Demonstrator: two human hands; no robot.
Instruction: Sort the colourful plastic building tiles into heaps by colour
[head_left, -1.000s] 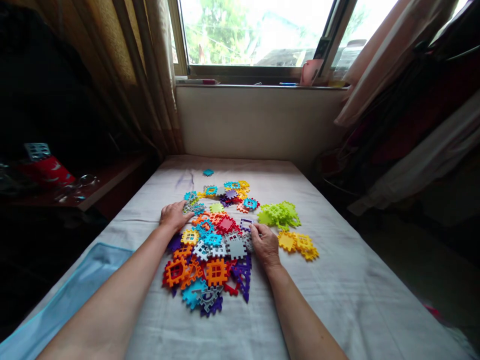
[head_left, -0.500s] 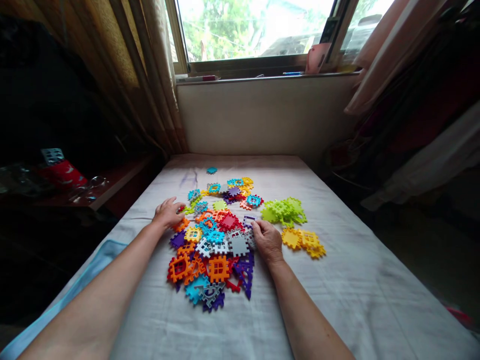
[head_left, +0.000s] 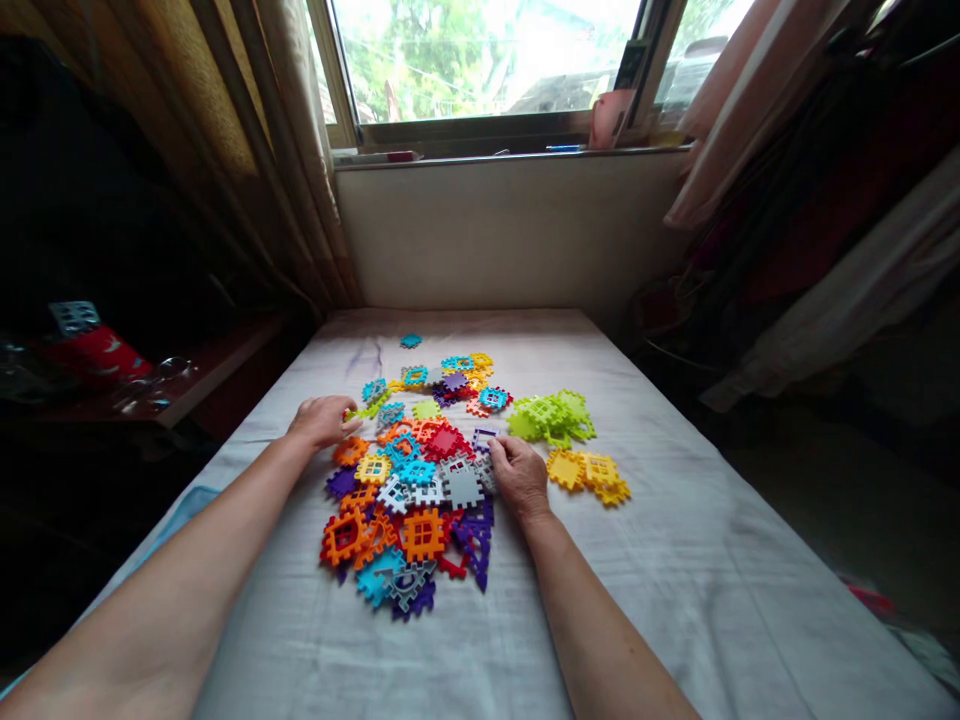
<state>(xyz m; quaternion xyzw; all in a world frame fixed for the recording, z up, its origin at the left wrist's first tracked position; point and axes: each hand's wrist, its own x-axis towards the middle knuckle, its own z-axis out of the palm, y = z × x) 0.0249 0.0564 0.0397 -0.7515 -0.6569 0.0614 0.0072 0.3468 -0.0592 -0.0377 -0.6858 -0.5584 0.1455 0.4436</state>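
At the left edge of the heap of toothed plastic building tiles [head_left: 427, 470], my left hand [head_left: 321, 421] has its fingers bent around a lime green tile [head_left: 369, 408]. An orange tile [head_left: 349, 452] lies just below those fingers. My right hand [head_left: 522, 478] rests at the heap's right side, thumb and forefinger closed at the edge of a purple frame-shaped tile [head_left: 485, 437]. A grey tile [head_left: 462, 482] is beside its knuckles, and other fingers are tucked out of sight. Orange, red, blue, white and purple tiles overlap between the hands.
Right of my right hand sit a lime green pile [head_left: 553, 418] and a yellow group [head_left: 592, 473]. One blue tile [head_left: 410, 341] lies alone at the back of the sheet-covered surface [head_left: 675, 600]. Beyond stands a wall with a window; a dark red shelf [head_left: 217, 375] is at left.
The whole view has shifted slightly, moving the scene leftward. My left hand has drawn its fingers in closer around the green tile; my right hand stays by the purple tile.
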